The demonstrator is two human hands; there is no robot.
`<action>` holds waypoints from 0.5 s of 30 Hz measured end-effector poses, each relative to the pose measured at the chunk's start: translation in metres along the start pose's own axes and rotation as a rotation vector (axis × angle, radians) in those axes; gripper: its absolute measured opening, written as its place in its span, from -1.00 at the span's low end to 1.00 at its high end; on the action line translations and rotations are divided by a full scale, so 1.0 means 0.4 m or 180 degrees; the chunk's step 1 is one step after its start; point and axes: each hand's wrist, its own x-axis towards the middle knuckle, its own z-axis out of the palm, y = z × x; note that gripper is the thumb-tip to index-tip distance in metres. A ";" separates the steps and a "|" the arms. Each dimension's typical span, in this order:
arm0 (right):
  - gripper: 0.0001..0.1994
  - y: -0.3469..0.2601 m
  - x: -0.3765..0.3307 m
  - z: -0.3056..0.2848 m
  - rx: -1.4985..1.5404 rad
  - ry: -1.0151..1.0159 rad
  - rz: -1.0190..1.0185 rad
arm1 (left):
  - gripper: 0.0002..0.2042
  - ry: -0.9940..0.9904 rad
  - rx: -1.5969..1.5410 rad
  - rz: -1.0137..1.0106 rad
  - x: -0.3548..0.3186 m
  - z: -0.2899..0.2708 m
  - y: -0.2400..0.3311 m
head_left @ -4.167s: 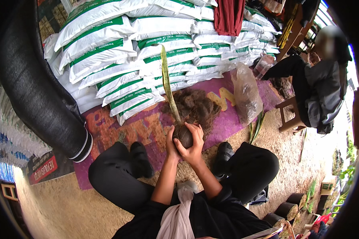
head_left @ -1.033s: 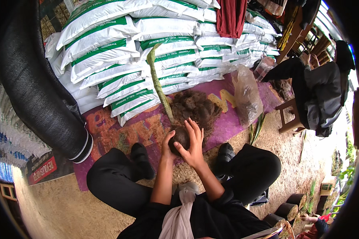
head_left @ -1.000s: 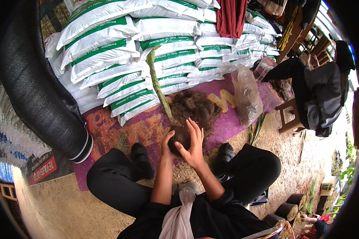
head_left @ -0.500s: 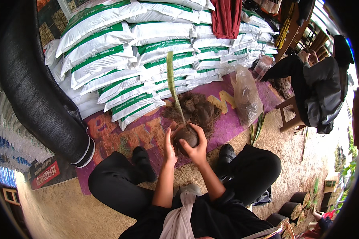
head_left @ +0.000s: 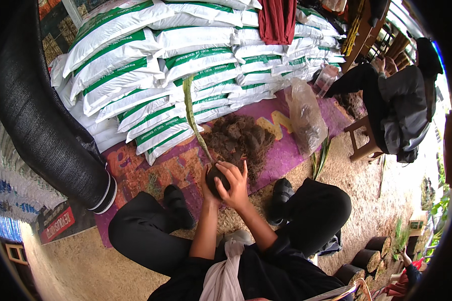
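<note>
Between my hands, just above the mat's near edge, is a dark round root ball point(head_left: 214, 176) with one long, narrow green leaf point(head_left: 190, 108) rising from it and leaning left. My left hand point(head_left: 207, 185) cups the ball from the left and below. Over its right and upper side my right hand point(head_left: 232, 184) is curled, fingers bent across the surface. The palms and part of the ball are hidden. Just beyond my hands lies a heap of brown fibre and dark clumps point(head_left: 241, 138).
White and green sacks point(head_left: 150, 65) are stacked behind the purple mat point(head_left: 281, 160). A clear plastic bag point(head_left: 306, 118) stands at its right. A black roll point(head_left: 45, 110) leans at left. Another person point(head_left: 407, 100) sits at right on a stool point(head_left: 364, 140). Dark pots point(head_left: 365, 261) stand lower right.
My hands and the ball have shifted a little left and nearer to me. The leaf tilts further left. My right hand has turned over the top of the ball.
</note>
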 end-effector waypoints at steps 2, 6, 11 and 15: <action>-0.52 0.016 0.001 0.000 -0.0362 -0.0179 0.0158 | -0.46 0.0492 0.0419 0.0016 0.011 0.012 0.014; -0.36 0.015 0.003 -0.001 0.0385 0.0150 0.0692 | -0.46 0.1245 0.1102 0.0328 0.011 0.060 -0.003; -0.38 0.077 -0.019 0.003 0.1748 0.0351 0.1393 | -0.38 0.0961 0.1844 0.0838 0.013 0.085 -0.047; -0.38 0.027 -0.019 0.002 -0.0187 0.0387 0.0544 | -0.44 0.0887 0.0949 0.0001 0.006 0.053 -0.042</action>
